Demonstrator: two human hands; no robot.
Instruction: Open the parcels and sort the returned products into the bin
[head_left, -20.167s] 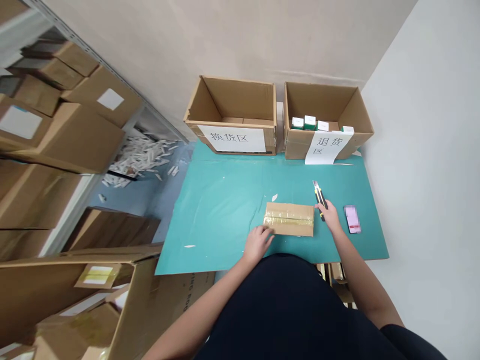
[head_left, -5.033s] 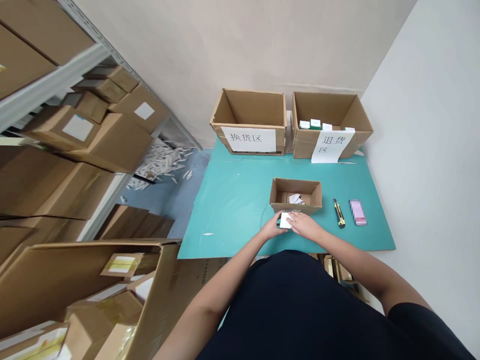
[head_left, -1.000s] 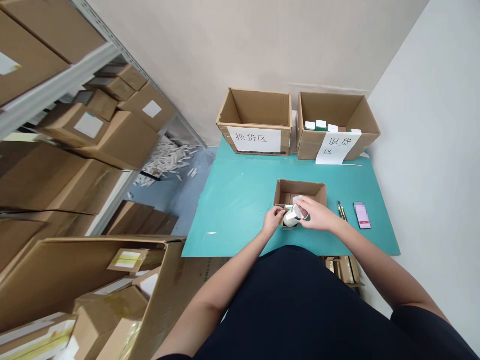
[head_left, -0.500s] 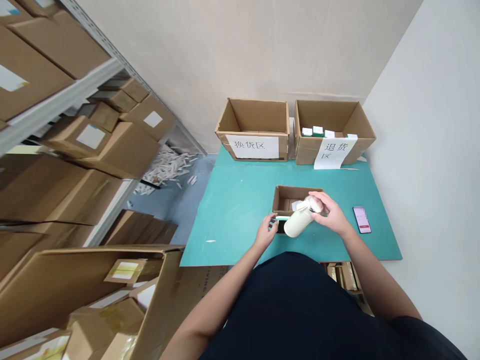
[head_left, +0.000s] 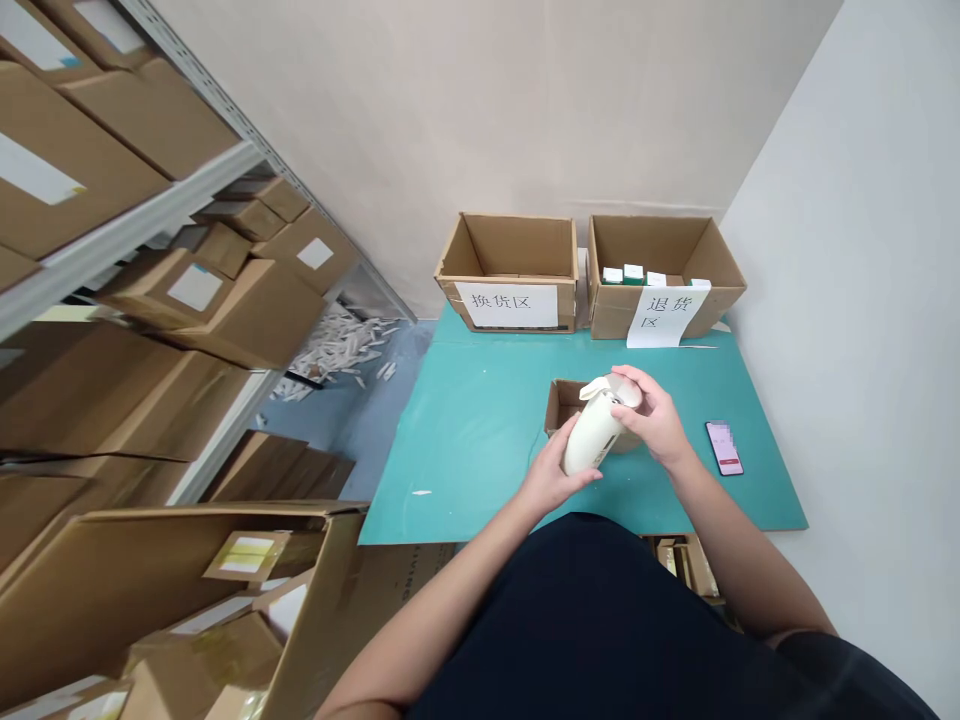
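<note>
A cream-coloured bottle (head_left: 592, 437) with a carry loop at its lid is tilted in front of me, its top toward the upper right. My left hand (head_left: 553, 474) wraps round the lower body of the bottle. At the lid end, my right hand (head_left: 651, 416) grips the top with thumb and fingers. Below and behind the bottle, a small open cardboard box (head_left: 561, 402) stands on the green table (head_left: 480, 430); the bottle and hands hide most of it.
At the table's back stand two labelled cardboard boxes, the left one (head_left: 517, 250) and the right one (head_left: 652, 240), which holds several small white-and-green boxes. A phone (head_left: 724, 448) lies at the right. Shelves of cartons (head_left: 255, 310) and a large open carton (head_left: 330, 590) are on my left.
My left hand has left the small box area and now holds the bottle's lower body. The bottle has turned, showing dark marking on its side. The view has shifted slightly.
</note>
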